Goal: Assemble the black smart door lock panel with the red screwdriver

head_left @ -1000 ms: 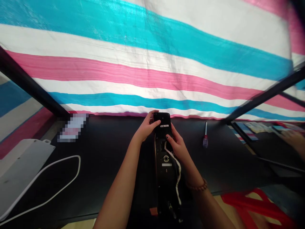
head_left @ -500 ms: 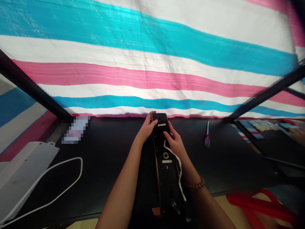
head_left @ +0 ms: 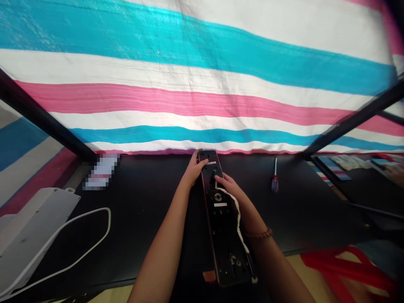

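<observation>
Head view: left hand (head_left: 194,170) pinches a black lock panel (head_left: 221,227), right hand (head_left: 232,191) pressing it beside white cable (head_left: 237,214).

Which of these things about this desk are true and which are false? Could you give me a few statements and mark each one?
The right hand wears a bead bracelet on its wrist. True.

The screwdriver lies to the left of the black panel. False: it lies to the right of the panel.

A white cable runs down the panel past the right hand. True.

The left hand grips the screwdriver. False: it holds the far end of the panel.
</observation>
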Available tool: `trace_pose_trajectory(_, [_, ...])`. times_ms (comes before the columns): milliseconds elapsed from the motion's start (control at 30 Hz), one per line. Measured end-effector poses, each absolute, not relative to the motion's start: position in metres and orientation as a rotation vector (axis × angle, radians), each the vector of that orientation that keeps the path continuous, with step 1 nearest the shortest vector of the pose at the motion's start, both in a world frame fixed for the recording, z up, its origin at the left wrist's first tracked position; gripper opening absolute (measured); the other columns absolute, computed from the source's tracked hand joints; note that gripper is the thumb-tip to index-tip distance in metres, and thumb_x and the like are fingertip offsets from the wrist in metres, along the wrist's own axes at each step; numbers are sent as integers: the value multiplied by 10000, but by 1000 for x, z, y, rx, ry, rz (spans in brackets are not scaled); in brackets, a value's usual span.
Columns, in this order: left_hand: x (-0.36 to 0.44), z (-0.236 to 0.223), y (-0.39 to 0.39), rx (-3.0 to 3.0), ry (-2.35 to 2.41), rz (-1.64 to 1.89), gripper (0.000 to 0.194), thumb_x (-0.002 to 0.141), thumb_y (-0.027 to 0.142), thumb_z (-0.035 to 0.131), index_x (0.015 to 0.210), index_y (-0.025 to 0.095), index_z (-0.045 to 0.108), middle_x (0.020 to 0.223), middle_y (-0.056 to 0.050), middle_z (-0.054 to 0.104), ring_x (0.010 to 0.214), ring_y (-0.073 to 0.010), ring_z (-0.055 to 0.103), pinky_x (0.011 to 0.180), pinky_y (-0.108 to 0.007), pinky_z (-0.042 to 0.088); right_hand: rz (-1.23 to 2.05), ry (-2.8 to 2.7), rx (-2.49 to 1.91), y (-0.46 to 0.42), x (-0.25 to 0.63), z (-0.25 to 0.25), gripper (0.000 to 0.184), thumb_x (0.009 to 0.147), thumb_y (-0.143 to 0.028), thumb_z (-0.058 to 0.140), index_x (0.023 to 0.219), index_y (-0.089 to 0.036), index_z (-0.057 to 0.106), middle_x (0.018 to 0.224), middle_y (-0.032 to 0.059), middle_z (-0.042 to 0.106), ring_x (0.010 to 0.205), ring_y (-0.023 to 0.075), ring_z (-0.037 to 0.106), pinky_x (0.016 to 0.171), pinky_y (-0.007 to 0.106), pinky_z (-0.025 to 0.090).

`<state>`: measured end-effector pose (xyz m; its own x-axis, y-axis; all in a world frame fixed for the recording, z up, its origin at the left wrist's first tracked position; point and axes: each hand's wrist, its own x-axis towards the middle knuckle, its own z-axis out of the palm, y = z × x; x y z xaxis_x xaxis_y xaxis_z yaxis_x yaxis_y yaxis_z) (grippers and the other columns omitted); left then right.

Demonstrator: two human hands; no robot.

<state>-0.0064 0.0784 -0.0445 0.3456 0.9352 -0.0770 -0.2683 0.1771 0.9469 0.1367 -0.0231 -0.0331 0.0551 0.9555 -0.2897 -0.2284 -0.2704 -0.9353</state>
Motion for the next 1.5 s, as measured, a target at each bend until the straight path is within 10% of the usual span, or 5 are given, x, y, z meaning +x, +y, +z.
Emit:
trace_pose_trajectory(400, [-3,-40,74,1027,773,946,989,764,296,801,1558,287,210,1183,-103,673,1003,-230,684,950,-442,540,1442,-788,-1155,-27,137,-41,482,682,-481,824,1034,-180,692,873,39,763,752,188,696,743,319,543])
trace_pose_trajectory(1500, [-6,-29,71,991,904,1080,1047,666,246,869,1527,295,276,1199,-96,671,1012,-234,686,932,-418,563,1811,-1239,-796,-53,174,-13,960,725,-232,818,1550,-307,331,1368,34,617,1250,235,582,1039,365,491])
